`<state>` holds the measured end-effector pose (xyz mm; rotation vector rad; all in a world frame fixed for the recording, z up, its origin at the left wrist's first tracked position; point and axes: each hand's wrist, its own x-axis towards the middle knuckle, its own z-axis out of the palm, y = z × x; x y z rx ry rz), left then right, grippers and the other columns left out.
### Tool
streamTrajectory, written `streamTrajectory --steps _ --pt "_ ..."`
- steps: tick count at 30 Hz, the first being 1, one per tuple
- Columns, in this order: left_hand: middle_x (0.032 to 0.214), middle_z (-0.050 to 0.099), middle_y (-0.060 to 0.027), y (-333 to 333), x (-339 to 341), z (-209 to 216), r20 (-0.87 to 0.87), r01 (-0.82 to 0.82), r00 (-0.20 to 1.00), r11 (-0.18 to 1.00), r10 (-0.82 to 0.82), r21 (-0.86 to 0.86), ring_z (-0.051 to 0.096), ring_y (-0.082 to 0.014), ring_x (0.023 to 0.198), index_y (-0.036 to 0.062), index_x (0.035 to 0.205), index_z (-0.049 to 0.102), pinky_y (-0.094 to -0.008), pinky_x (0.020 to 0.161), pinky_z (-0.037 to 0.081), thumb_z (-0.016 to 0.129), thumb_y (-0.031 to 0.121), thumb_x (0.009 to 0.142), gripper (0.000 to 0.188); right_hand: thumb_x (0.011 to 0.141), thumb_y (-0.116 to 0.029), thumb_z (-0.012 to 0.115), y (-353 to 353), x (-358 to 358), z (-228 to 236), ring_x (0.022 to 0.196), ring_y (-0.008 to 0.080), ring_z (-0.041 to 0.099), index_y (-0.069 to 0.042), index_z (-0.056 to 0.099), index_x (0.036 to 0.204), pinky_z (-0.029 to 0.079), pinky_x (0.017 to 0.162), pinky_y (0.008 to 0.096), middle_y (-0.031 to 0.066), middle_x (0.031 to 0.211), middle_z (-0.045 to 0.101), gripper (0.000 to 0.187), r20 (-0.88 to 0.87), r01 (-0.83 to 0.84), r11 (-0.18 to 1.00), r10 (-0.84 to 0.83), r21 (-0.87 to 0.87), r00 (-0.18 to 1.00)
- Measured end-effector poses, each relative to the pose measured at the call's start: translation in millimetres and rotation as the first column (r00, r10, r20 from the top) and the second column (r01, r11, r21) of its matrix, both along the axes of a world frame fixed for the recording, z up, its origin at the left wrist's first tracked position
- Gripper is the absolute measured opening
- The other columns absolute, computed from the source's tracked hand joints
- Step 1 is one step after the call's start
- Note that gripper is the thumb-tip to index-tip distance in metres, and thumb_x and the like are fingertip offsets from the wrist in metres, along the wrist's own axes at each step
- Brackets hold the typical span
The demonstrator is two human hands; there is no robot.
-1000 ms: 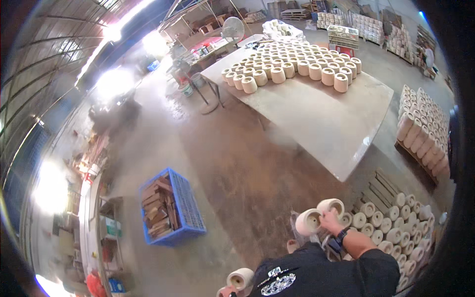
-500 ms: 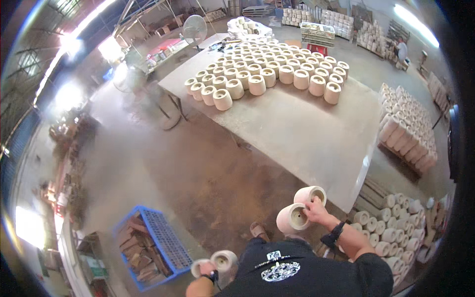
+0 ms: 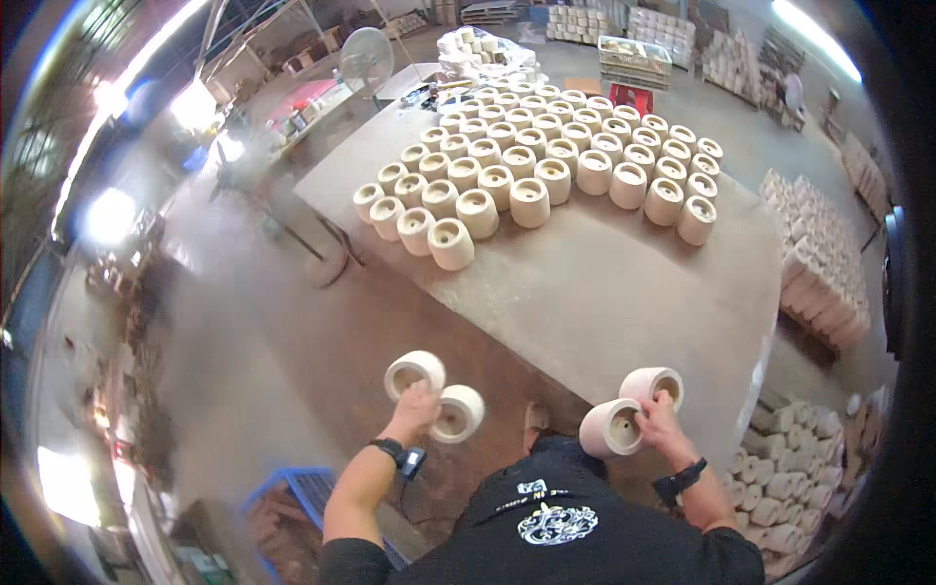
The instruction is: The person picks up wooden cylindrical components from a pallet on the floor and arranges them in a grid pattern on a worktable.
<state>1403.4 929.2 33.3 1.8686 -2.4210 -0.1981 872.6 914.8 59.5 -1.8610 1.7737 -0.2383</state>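
My left hand [image 3: 417, 409] grips two cream round pots by their rims, one pot [image 3: 397, 374] on the far side and another pot [image 3: 472, 413] to its right. Both hang over the brown floor, left of the table. My right hand [image 3: 661, 421] pinches a second pair, a nearer pot [image 3: 597, 433] and a farther pot [image 3: 639, 382], close to the table's near end. A small hole shows inside the nearer one. Rows of similar pots [image 3: 451, 246] stand upright, open side up, on the far part of the large pale table [image 3: 624, 283].
A blue plastic crate [image 3: 310, 487] with brown scraps lies at lower left. Stacked pots [image 3: 780, 478] sit low at right, with a taller stack [image 3: 819, 263] beyond. A fan [image 3: 367, 57], a red stool [image 3: 632, 97] and a distant person [image 3: 792, 93] are farther back.
My left hand has risen forward from beside the crate with its two pots. My right hand has shifted slightly right, still holding its pair. The table appears nearer.
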Motion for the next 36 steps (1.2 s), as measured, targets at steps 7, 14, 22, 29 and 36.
streamTrajectory --steps 7,14,22,29,36 --pt "0.095 0.053 -0.0179 -166 -11 50 0.03 0.358 0.934 0.933 -0.357 -0.031 0.055 -0.0351 0.089 0.013 0.112 0.065 -0.0451 0.078 0.047 0.064 0.021 0.075 0.037 0.08 -0.017 0.064 -78 42 17 0.116 0.0448 0.042 -0.007 0.067 0.109 0.038 0.1 0.0484 0.0281 0.119 0.045 0.031 0.059 -0.02 0.997 0.024 -0.073 0.998" --pt "0.103 0.055 -0.0196 -307 -49 66 0.036 0.677 0.729 0.727 -0.684 0.109 0.055 -0.0343 0.096 0.0088 0.11 0.063 -0.0445 0.084 0.045 0.062 0.022 0.08 0.033 0.08 -0.014 0.065 -92 69 27 0.116 0.0438 0.042 -0.009 0.064 0.112 0.038 0.1 0.0499 0.0257 0.113 0.046 0.033 0.059 0.17 0.981 -0.165 -0.092 0.985" --pt "0.1 0.053 -0.0157 -440 -110 59 -0.032 0.873 0.48 0.474 -0.877 0.115 0.053 -0.0328 0.096 0.0097 0.11 0.065 -0.0427 0.085 0.044 0.066 0.023 0.08 0.033 0.081 -0.018 0.066 -92 116 52 0.114 0.0445 0.044 -0.01 0.064 0.114 0.04 0.099 0.0492 0.0263 0.112 0.046 0.034 -0.076 0.433 0.897 -0.427 0.09 0.901" --pt "0.094 0.057 -0.0139 -508 -185 39 0.048 0.967 0.252 0.254 -0.967 0.034 0.055 -0.0287 0.095 0.0081 0.083 0.068 -0.039 0.08 0.045 0.064 0.031 0.08 0.024 0.081 -0.02 0.068 -58 186 59 0.109 0.0398 0.049 -0.01 0.063 0.118 0.043 0.096 0.0444 0.023 0.114 0.047 0.038 -0.08 0.671 0.741 -0.667 0.033 0.741" --pt "0.095 0.062 -0.0168 -547 -248 14 -0.116 0.964 0.258 0.247 -0.959 0.1 0.058 -0.0331 0.096 0.007 0.087 0.068 -0.0437 0.08 0.049 0.061 0.025 0.081 0.02 0.084 -0.023 0.064 -32 204 50 0.107 0.0379 0.049 -0.007 0.065 0.117 0.042 0.097 0.0421 0.0221 0.111 0.048 0.037 0.052 0.847 0.486 -0.872 0.217 0.487"
